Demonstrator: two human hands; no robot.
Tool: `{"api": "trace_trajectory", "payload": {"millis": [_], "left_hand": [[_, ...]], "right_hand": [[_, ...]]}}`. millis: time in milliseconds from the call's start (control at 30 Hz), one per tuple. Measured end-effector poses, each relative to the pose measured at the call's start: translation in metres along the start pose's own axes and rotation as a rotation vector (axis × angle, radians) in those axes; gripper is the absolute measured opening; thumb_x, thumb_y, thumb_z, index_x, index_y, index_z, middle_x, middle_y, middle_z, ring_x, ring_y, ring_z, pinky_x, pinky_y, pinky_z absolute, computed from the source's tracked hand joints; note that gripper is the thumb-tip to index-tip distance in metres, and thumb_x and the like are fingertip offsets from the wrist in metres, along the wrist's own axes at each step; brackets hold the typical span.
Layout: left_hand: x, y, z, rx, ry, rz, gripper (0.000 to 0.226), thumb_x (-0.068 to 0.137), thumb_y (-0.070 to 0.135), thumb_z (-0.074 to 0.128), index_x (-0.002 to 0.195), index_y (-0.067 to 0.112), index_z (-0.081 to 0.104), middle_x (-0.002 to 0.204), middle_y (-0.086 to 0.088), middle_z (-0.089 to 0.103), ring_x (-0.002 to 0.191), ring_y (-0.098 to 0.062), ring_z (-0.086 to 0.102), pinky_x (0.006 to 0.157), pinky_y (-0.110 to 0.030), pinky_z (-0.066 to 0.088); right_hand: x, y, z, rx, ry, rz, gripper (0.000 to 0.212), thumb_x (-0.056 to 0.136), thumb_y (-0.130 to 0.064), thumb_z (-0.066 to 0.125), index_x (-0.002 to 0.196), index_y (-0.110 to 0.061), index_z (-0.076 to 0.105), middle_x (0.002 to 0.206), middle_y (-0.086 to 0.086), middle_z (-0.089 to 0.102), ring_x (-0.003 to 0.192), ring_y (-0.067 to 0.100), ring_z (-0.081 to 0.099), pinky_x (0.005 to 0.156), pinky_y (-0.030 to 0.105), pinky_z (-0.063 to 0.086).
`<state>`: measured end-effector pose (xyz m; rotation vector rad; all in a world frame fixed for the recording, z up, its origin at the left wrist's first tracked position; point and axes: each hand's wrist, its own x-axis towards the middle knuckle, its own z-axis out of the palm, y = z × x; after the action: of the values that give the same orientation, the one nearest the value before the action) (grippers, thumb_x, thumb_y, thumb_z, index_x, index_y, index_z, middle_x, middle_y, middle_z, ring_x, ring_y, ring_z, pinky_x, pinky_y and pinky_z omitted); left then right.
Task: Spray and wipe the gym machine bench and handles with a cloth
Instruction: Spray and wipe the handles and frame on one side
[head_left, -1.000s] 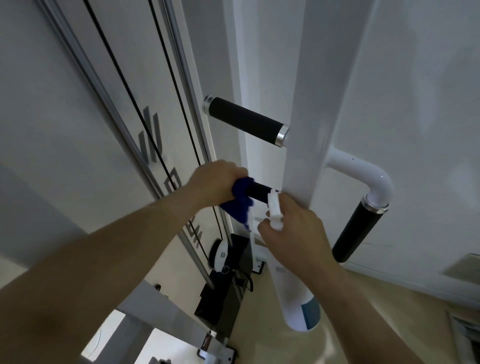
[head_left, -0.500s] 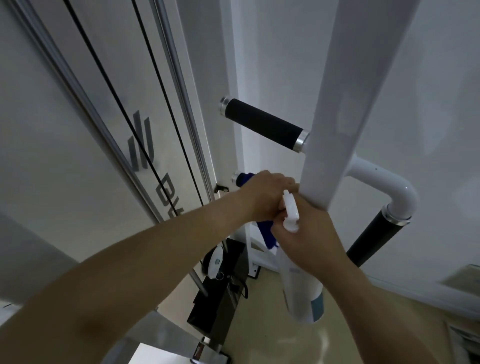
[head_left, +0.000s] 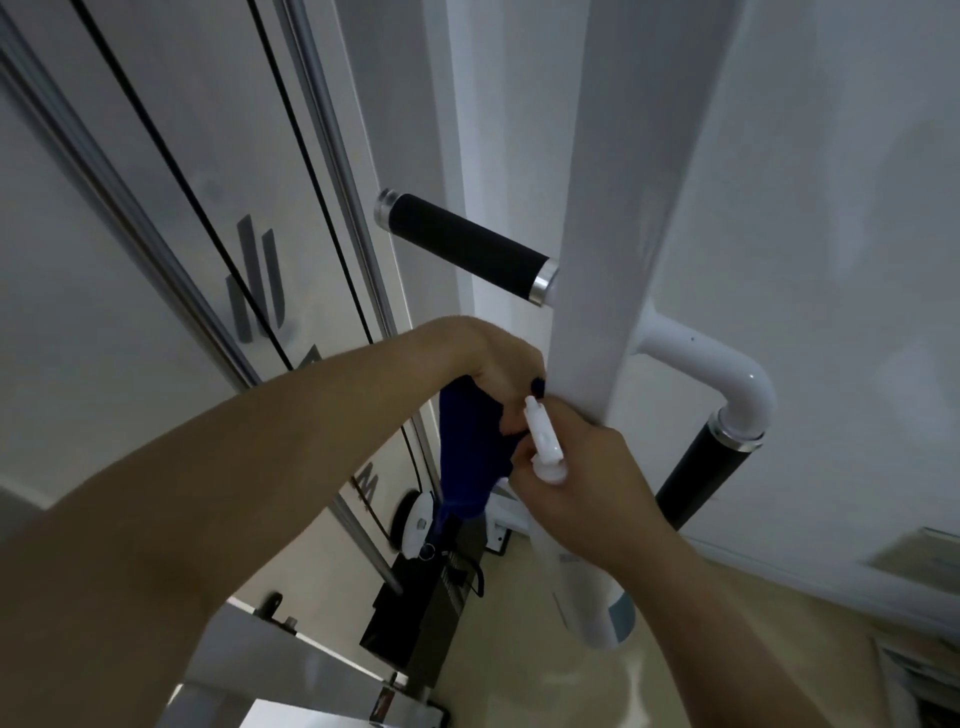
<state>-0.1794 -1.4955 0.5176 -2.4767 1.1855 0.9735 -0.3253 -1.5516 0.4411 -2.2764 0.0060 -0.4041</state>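
Note:
My left hand (head_left: 483, 358) grips a dark blue cloth (head_left: 472, 457) wrapped around the lower black handle, pressed against the white upright post (head_left: 613, 249). The handle itself is hidden under the hand and cloth, and the cloth's tail hangs down. My right hand (head_left: 587, 493) holds a white spray bottle (head_left: 587, 597) just right of the cloth, nozzle up beside the post. An upper black handle (head_left: 467, 247) sticks out to the left of the post. Another black handle (head_left: 696, 478) hangs from a white curved tube (head_left: 727, 374) on the right.
Chrome guide rods (head_left: 332, 156) and black cables (head_left: 156, 135) run up the machine's left side. A pulley (head_left: 415, 525) and black weight stack (head_left: 415, 618) sit below. A grey frame beam (head_left: 270, 675) crosses the lower left. White wall stands behind, beige floor (head_left: 727, 649) below.
My left hand slid with the cloth along the lower handle from its outer end to the post. The right hand kept the bottle near the post. The view shifted slightly.

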Motion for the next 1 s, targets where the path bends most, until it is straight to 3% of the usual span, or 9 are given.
{"api": "trace_trajectory", "payload": {"millis": [67,200,267,467,533,667,767,867,1000], "left_hand": [[0.001,-0.016,0.009,-0.026,0.084,0.037,0.021,0.089,0.02,0.064,0.073,0.017,0.051,0.074,0.005,0.051,0.07,-0.011,0.05,0.069,-0.023,0.045],[0.005,-0.046,0.026,-0.008,0.354,0.01,0.025,0.076,0.038,0.074,0.084,0.032,0.051,0.077,0.013,0.055,0.078,-0.009,0.056,0.069,-0.026,0.044],[0.007,-0.06,0.034,-0.016,0.479,-0.01,0.022,0.077,0.038,0.073,0.089,0.031,0.055,0.078,0.012,0.056,0.08,-0.011,0.057,0.069,-0.025,0.04],[0.02,-0.079,0.055,-0.262,0.817,-0.057,0.028,0.074,0.024,0.077,0.099,0.015,0.067,0.09,0.003,0.053,0.088,-0.018,0.058,0.081,-0.03,0.048],[0.02,-0.077,0.059,-0.516,0.857,-0.072,0.03,0.071,0.004,0.073,0.097,0.018,0.068,0.094,0.001,0.058,0.092,-0.018,0.057,0.079,-0.03,0.048],[0.013,-0.074,0.072,-1.405,0.893,-0.047,0.055,0.065,-0.026,0.051,0.098,0.015,0.068,0.102,-0.008,0.067,0.096,-0.022,0.06,0.067,-0.032,0.055],[0.021,-0.077,0.104,-2.091,0.899,-0.394,0.028,0.085,-0.016,0.046,0.1,0.002,0.061,0.085,-0.015,0.058,0.07,-0.023,0.055,0.05,-0.025,0.051],[0.012,-0.069,0.136,-2.245,0.912,-0.468,0.027,0.092,-0.006,0.048,0.117,-0.004,0.057,0.079,-0.015,0.056,0.064,-0.022,0.053,0.045,-0.024,0.046],[-0.028,-0.049,0.144,-2.294,1.122,-0.202,0.037,0.085,-0.003,0.063,0.121,0.003,0.059,0.108,-0.018,0.066,0.098,-0.031,0.064,0.068,-0.038,0.056]], "right_hand": [[-0.001,-0.001,-0.001,-0.027,0.021,-0.005,0.028,0.082,-0.022,0.06,0.078,-0.041,0.04,0.06,-0.017,0.048,0.061,-0.003,0.056,0.056,0.008,0.042],[-0.002,-0.001,-0.006,0.006,0.021,0.061,0.012,0.086,-0.021,0.06,0.096,-0.027,0.054,0.071,-0.014,0.058,0.064,0.004,0.059,0.06,0.016,0.049],[0.0,0.0,-0.009,0.008,0.012,0.083,0.014,0.087,-0.021,0.06,0.1,-0.022,0.056,0.073,-0.011,0.06,0.064,0.007,0.059,0.061,0.023,0.052],[0.002,0.005,-0.017,0.018,0.013,0.121,0.015,0.086,-0.022,0.06,0.1,-0.026,0.054,0.069,-0.012,0.056,0.061,0.006,0.056,0.059,0.023,0.045],[0.003,0.004,-0.019,0.018,0.013,0.128,0.013,0.088,-0.021,0.058,0.099,-0.025,0.055,0.069,-0.011,0.057,0.062,0.007,0.057,0.06,0.023,0.048],[0.002,0.002,-0.019,0.036,-0.004,0.136,0.012,0.088,-0.017,0.059,0.095,-0.025,0.054,0.07,-0.01,0.058,0.063,0.007,0.058,0.061,0.022,0.049],[-0.002,0.0,-0.017,0.058,-0.013,0.128,0.012,0.087,-0.015,0.059,0.092,-0.025,0.054,0.067,-0.009,0.057,0.06,0.007,0.057,0.058,0.021,0.045],[-0.006,-0.001,-0.016,0.085,-0.002,0.128,0.013,0.087,-0.015,0.059,0.095,-0.025,0.055,0.069,-0.007,0.059,0.063,0.009,0.059,0.061,0.021,0.048],[-0.007,-0.009,-0.011,0.033,0.049,0.087,0.019,0.085,-0.013,0.058,0.085,-0.03,0.049,0.062,-0.011,0.052,0.054,0.006,0.052,0.055,0.017,0.041]]}}
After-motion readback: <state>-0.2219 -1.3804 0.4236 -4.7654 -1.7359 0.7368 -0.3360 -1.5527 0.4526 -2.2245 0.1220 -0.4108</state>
